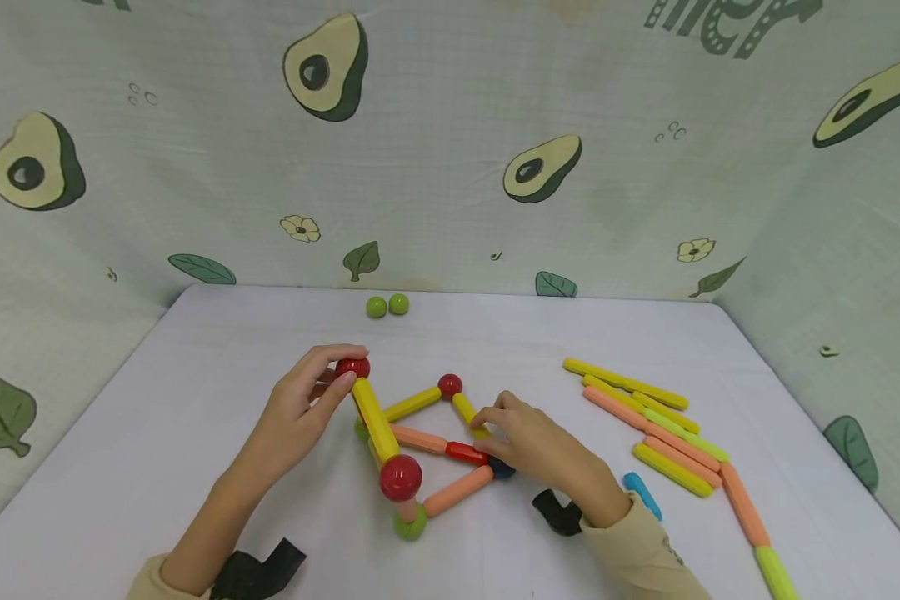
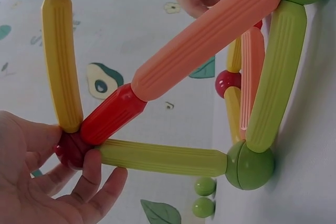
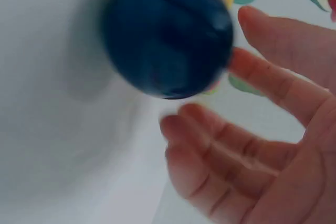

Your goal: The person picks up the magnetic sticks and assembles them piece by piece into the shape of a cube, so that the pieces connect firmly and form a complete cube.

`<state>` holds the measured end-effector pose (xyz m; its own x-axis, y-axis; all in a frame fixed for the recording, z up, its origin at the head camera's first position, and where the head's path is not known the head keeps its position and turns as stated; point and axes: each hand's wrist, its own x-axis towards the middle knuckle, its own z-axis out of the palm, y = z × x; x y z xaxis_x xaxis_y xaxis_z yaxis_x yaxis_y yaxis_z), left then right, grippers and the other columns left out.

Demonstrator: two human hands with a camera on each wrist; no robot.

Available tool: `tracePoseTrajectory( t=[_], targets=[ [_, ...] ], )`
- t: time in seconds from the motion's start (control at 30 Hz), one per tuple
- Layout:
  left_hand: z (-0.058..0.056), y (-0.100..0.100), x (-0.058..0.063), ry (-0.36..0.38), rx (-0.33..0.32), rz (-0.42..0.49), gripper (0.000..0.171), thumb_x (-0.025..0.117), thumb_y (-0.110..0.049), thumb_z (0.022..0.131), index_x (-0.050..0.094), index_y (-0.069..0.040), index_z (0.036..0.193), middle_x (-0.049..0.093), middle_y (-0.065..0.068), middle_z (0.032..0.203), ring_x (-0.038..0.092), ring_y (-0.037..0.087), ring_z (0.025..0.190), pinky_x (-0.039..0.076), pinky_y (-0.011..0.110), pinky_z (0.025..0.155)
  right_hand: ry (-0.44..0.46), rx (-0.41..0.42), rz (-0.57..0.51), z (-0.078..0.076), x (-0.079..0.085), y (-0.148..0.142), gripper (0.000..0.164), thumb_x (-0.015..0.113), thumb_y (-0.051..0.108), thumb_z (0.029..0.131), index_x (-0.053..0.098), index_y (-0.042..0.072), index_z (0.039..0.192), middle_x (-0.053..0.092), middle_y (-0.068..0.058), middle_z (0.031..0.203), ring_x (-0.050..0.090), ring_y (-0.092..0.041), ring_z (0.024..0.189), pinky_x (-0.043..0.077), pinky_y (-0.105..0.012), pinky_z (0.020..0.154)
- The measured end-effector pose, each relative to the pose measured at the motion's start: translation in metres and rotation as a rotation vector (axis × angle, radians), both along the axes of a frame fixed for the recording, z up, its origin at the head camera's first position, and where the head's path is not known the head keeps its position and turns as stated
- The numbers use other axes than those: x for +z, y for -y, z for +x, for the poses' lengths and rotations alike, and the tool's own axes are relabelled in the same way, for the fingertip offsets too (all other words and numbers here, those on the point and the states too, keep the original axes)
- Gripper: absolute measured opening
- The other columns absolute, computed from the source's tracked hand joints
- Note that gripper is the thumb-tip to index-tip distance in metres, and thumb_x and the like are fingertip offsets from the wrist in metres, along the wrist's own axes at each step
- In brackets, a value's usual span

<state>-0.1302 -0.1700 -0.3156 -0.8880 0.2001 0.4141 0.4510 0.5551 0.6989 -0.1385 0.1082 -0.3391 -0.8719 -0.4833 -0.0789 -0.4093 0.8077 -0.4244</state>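
Note:
A magnetic stick-and-ball frame stands mid-table. My left hand pinches a red ball at its upper corner between thumb and fingers. From that ball a yellow stick runs to another red ball; a red stick and a yellow-green stick also meet it. My right hand is beside the dark blue ball at the frame's right corner, fingers loosely bent. One fingertip appears to touch that ball in the right wrist view. Green balls form lower corners; a red ball joins two yellow sticks behind.
Two green balls lie at the table's back. Several yellow, salmon and lime sticks lie on the right. A blue stick is near the right sleeve. A patterned cloth hangs behind the white table.

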Motion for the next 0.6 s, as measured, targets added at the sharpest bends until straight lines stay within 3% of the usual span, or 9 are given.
tracePoseTrajectory(
  t=[0.1, 0.3, 0.6],
  targets=[
    [-0.001, -0.001, 0.0, 0.0, -0.004, 0.008, 0.03, 0.056, -0.01, 0.092, 0.054, -0.011, 0.123, 0.058, 0.005, 0.118, 0.058, 0.015, 0.093, 0.051, 0.018, 0.079, 0.066, 0.005, -0.041, -0.003, -0.007, -0.002, 0.021, 0.063, 0.015, 0.088, 0.065, 0.012, 0.108, 0.054, 0.001, 0.083, 0.046, -0.012, 0.068, 0.04, -0.021, 0.056],
    [-0.009, -0.006, -0.002, 0.026, -0.034, 0.026, 0.03, 0.054, -0.009, 0.093, 0.054, -0.011, 0.124, 0.057, 0.006, 0.12, 0.057, 0.017, 0.096, 0.049, 0.017, 0.079, 0.085, -0.05, -0.048, -0.002, -0.011, -0.005, 0.022, 0.062, 0.007, 0.087, 0.065, 0.013, 0.108, 0.047, 0.002, 0.068, 0.043, -0.012, 0.063, 0.033, -0.02, 0.051],
    [-0.045, -0.029, 0.002, 0.094, -0.159, 0.048, 0.029, 0.052, -0.01, 0.095, 0.053, -0.01, 0.124, 0.057, 0.008, 0.12, 0.057, 0.021, 0.096, 0.053, 0.035, 0.084, 0.11, -0.252, -0.049, 0.003, -0.01, -0.018, 0.024, 0.065, 0.006, 0.085, 0.065, 0.012, 0.108, 0.04, 0.001, 0.059, 0.037, -0.011, 0.05, 0.028, -0.018, 0.047]
  ],
)
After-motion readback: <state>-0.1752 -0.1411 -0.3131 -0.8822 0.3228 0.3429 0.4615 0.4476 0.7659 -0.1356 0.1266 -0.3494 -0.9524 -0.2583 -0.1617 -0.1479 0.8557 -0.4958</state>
